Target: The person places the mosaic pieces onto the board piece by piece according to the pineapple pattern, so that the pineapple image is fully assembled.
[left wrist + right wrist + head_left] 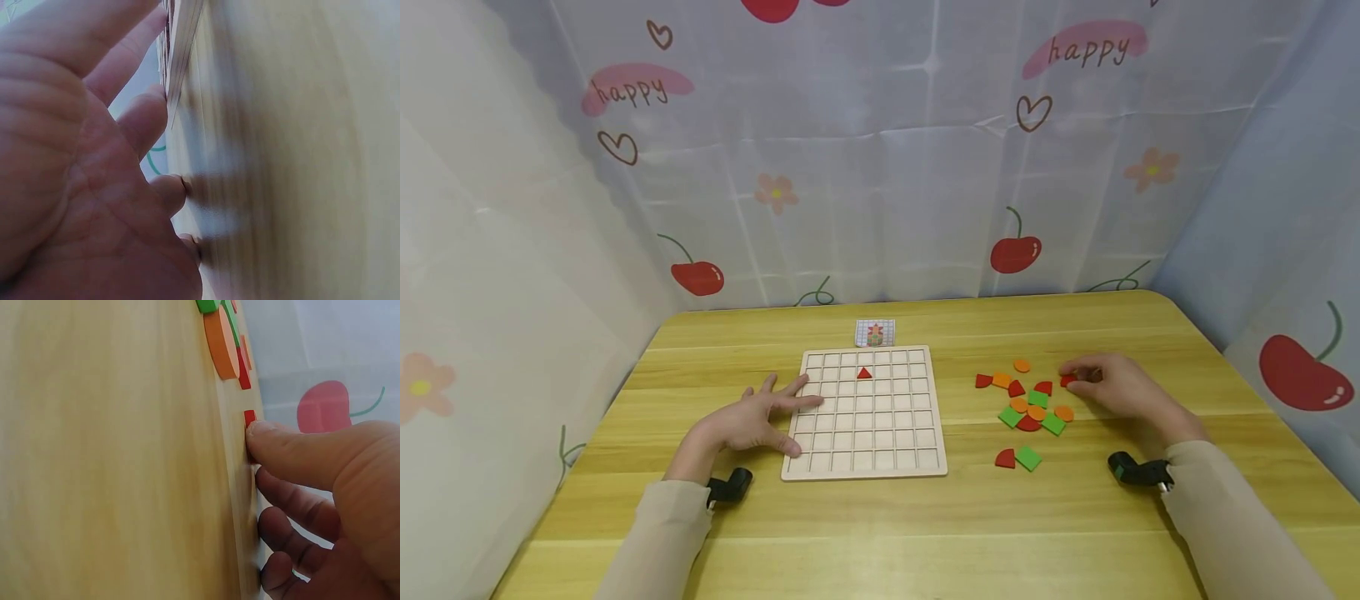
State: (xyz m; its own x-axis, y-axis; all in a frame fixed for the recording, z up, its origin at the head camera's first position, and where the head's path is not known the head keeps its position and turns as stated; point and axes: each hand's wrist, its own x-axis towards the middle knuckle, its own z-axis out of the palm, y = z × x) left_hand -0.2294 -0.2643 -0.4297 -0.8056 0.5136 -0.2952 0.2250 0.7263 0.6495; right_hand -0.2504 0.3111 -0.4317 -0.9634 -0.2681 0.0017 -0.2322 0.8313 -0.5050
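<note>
My left hand point(748, 423) has its fingers spread, thumb and two fingers over the left side of a pale wooden grid board point(864, 477). In the left wrist view, other fingertips point(172, 190) touch the table beside the board's edge point(182, 56). One red triangle point(865, 373) lies in an upper cell of the board. To the right, my right hand point(1116, 385) pinches a small red piece point(250, 417) between thumb and index finger, low at the table. Most of that piece is hidden by the fingers.
Between the board and my right hand lie loose flat pieces: several green squares point(1028, 457), orange discs point(1022, 366) and red quarter-circles point(1005, 458). A small printed pattern card point(876, 332) sits just behind the board. Behind the wooden table point(880, 542) hangs a patterned curtain point(880, 208).
</note>
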